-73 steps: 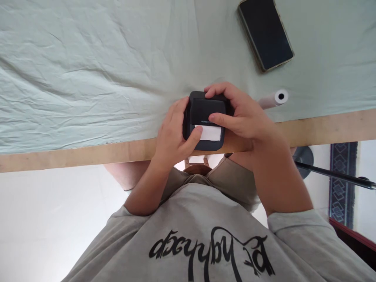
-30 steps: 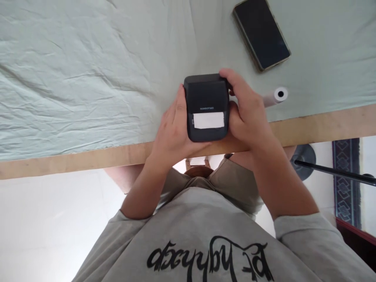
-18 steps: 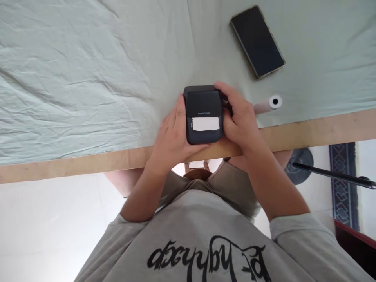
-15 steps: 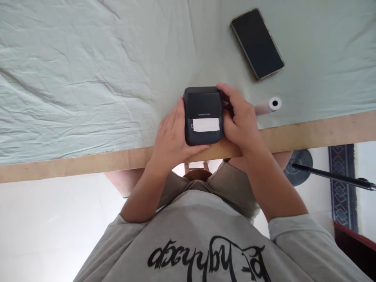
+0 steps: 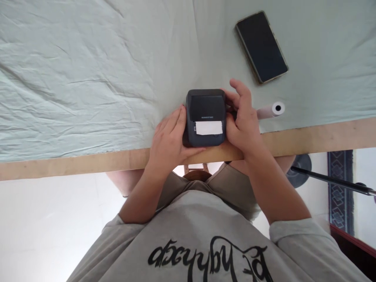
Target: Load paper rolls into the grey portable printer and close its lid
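A small dark portable thermal printer (image 5: pixel 206 105) rests near the table's front edge. From its slot a short white paper strip (image 5: pixel 209 127) sticks out. My left hand (image 5: pixel 168 138) holds the printer's left side, its fingers along the side and its thumb below the front edge. On the opposite side, my right hand (image 5: pixel 244 123) grips the printer with thumb and some fingers, while one finger is lifted away. The right hand partly hides the printer's right side. Just past that hand lies a white paper roll (image 5: pixel 266 112) with a dark core.
A phone in a clear-edged case (image 5: pixel 262 47) lies farther back on the right. Pale green cloth (image 5: pixel 88 78) covers the table up to its wooden edge (image 5: pixel 308 137). Below on the right are a stand's round base (image 5: pixel 299 174) and a patterned mat (image 5: pixel 340 188).
One finger of my right hand has lifted off the printer's far corner. The printer, phone and roll sit slightly farther right and lower in view.
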Demonstrator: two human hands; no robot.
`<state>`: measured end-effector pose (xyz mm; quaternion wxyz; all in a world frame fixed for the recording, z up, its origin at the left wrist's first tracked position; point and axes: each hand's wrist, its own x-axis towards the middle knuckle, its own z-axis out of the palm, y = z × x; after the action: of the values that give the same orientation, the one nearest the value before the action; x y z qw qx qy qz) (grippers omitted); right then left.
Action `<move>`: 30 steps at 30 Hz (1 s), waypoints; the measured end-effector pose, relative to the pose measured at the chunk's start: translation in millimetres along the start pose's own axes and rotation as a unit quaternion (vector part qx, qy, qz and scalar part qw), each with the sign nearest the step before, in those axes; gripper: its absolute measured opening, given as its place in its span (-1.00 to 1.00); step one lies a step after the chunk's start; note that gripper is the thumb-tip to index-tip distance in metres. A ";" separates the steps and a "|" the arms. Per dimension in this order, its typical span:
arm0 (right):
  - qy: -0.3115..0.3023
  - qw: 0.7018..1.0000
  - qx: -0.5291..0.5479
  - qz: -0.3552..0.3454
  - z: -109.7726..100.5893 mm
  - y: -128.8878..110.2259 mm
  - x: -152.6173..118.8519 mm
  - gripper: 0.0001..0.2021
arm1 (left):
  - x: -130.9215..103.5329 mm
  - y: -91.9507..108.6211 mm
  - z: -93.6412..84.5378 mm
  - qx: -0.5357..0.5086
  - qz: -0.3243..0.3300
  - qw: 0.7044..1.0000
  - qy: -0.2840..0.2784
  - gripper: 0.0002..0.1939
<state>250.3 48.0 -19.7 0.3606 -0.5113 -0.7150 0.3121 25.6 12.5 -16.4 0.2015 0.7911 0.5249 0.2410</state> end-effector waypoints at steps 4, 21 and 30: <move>0.001 1.000 0.018 -0.001 1.2 2.0 -0.2 -0.32 | -0.5 0.5 3.9 0.003 -0.007 1.000 0.005 0.16; 0.008 0.999 0.047 -0.013 1.5 6.7 0.2 -0.35 | -2.0 9.7 -1.3 -0.036 -0.042 0.998 0.012 0.03; 0.007 0.999 0.035 -0.009 0.7 2.8 1.3 -0.33 | -0.2 7.2 -5.2 -0.030 -0.015 0.999 0.018 0.02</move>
<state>250.9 50.0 -22.1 0.3857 -0.4940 -0.7057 0.3302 27.8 10.1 -8.2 0.2195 0.7720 0.5331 0.2675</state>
